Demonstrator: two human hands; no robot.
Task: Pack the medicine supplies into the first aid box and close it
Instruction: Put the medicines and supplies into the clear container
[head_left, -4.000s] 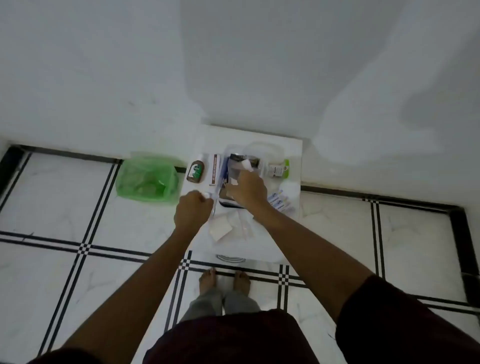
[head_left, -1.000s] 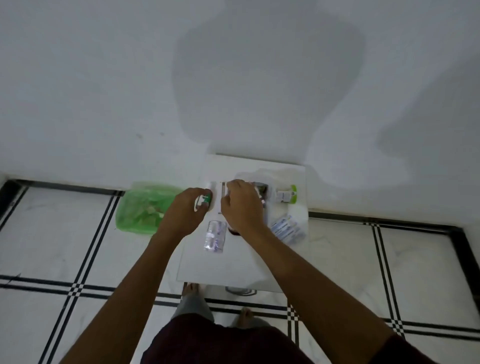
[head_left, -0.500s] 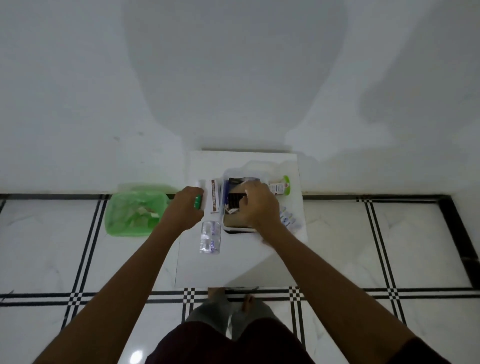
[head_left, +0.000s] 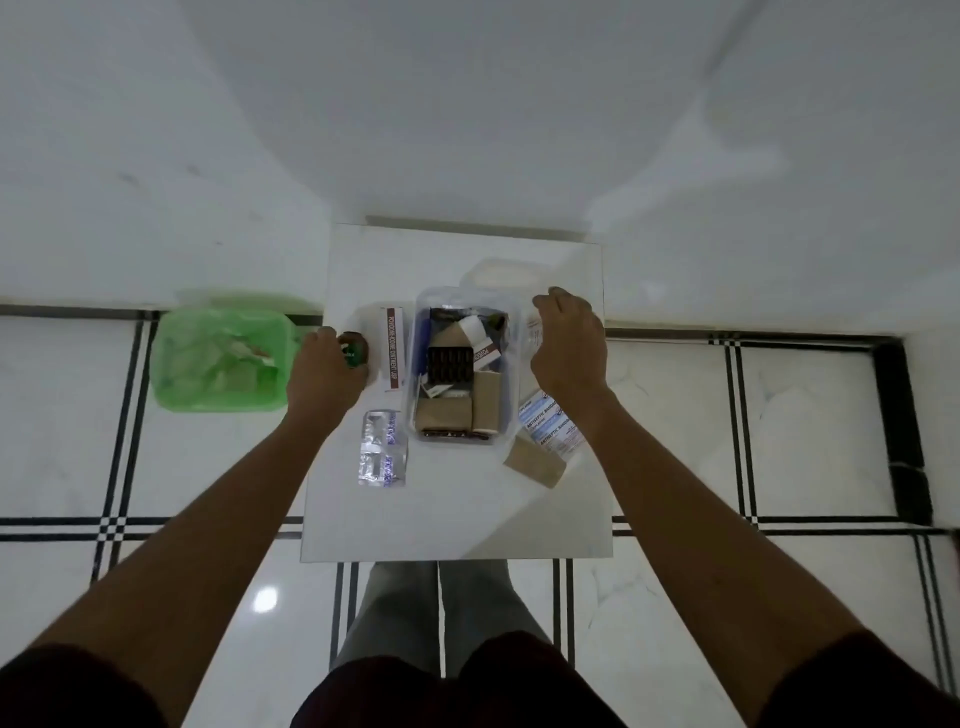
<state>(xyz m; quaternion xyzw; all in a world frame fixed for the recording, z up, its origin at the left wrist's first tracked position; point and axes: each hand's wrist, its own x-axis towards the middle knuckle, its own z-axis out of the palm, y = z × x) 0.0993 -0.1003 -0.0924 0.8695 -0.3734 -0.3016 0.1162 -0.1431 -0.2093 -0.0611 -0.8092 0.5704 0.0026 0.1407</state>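
The bottle (head_left: 355, 351) is gripped by the left hand (head_left: 322, 376); the right hand (head_left: 570, 348) is curled, its hold unclear; the full box (head_left: 464, 371) could be knocked.

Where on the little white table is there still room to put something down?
The near part of the table, in front of the blister pack and the brown packet, is bare. So is the far strip behind the open box. Beside the box it is crowded: the ointment carton and left hand one side, bandage packs and right hand the other.
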